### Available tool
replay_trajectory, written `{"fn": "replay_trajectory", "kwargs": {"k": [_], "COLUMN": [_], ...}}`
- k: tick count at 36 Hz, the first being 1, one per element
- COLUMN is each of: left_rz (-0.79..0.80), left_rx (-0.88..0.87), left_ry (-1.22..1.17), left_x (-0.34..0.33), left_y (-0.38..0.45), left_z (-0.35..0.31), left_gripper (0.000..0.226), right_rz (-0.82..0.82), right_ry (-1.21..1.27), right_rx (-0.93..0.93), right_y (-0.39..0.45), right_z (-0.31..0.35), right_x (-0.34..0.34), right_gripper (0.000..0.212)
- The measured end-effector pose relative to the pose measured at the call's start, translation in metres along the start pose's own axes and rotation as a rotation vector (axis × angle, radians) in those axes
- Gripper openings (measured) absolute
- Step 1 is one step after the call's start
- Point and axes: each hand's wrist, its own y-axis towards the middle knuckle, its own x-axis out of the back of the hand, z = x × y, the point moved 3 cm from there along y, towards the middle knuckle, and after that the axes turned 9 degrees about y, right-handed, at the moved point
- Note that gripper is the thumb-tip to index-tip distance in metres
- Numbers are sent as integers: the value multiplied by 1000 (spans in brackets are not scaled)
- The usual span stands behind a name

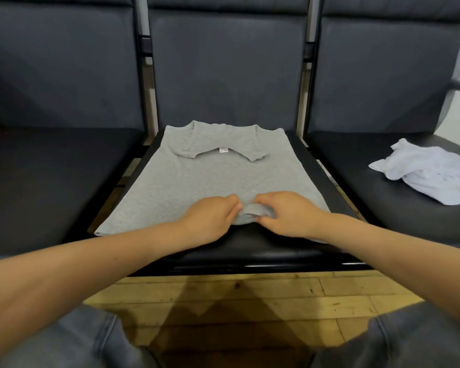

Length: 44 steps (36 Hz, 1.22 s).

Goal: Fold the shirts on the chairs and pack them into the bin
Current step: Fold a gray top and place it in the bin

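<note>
We see dark chairs [250,251] over wooden floor [250,296]; both hands' fingers [231,201] pinch the grey shirt [210,176] hem; a white shirt [433,173] lies right.

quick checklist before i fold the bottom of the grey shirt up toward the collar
1. Sleeves tucked in: ok, both lie folded over the back of the grey shirt below the collar.
2. Grip on the hem: ok, left hand and right hand both pinch the hem at its middle.
3. Grip spacing: not ok, the hands sit close together, so the hem corners may sag.
4. Fabric flat: ok, apart from the bunch between the fingers.
5. Shirt fully on the middle seat: ok.
6. Bin ready: cannot tell, none in view.
7. Next shirt: white shirt lies crumpled on the right seat.
</note>
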Motion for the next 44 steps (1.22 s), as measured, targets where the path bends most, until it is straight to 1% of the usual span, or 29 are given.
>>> {"fn": "replay_trajectory", "kwargs": {"k": [1,2,4,7,9,12,15,18,19,20,21,22,23,24,26,29,33,36,38,41,42,44], "left_rz": [6,11,31,40,12,-28,-65,-108,-129,-145,-157,-170,-184,-209,-210,-226,-270,-271,-253,-222,-220,-225], "left_rx": [-7,-17,-39,-46,-26,27,122,155,144,129,106,66,19,-21,-30,26,177,333,422,512,529,535], "left_ry": [30,53,88,136,100,-46,-187,-194,-184,-157,-74,81,256,381,491,557,423,318,140,-165,-242,-341], "left_x": [1,3,7,11,11,12,17,28,33,39,45,50,54,57,60,58,61,64,63,60,60,58], "left_y": [2,5,8,12,14,19,23,28,28,26,24,22,20,18,19,18,7,-4,-8,-12,-15,-18], "left_z": [1,2,4,10,17,29,40,49,52,55,57,59,61,65,72,84,107,121,128,133,133,129], "left_gripper": [28,29,34,40,37,26,22,26,26,25,26,28,31,31,28,24,20,19,24,38,40,39], "right_rz": [29,61,105,119,102,59,-37,-82,-87,-83,-77,-75,-85,-105,-162,-237,-313,-348,-412,-511,-509,-465], "right_ry": [28,53,105,137,149,142,147,169,163,154,146,144,144,141,118,107,117,215,411,873,990,1138], "right_rx": [-16,-29,-56,-114,-148,-185,-196,-201,-194,-185,-178,-175,-170,-168,-193,-284,-435,-509,-560,-601,-590,-554], "right_y": [3,6,9,12,13,18,23,27,28,28,28,28,29,30,30,27,20,13,8,-2,-5,-11], "right_z": [-3,-5,-9,-19,-28,-39,-45,-43,-40,-38,-38,-41,-45,-50,-62,-81,-101,-106,-106,-101,-99,-94], "right_x": [2,5,13,24,27,28,25,24,26,28,30,32,34,37,42,49,58,63,67,69,69,65], "right_gripper": [10,7,12,18,21,22,27,28,34,40,43,41,36,28,17,19,24,24,24,27,28,24]}}
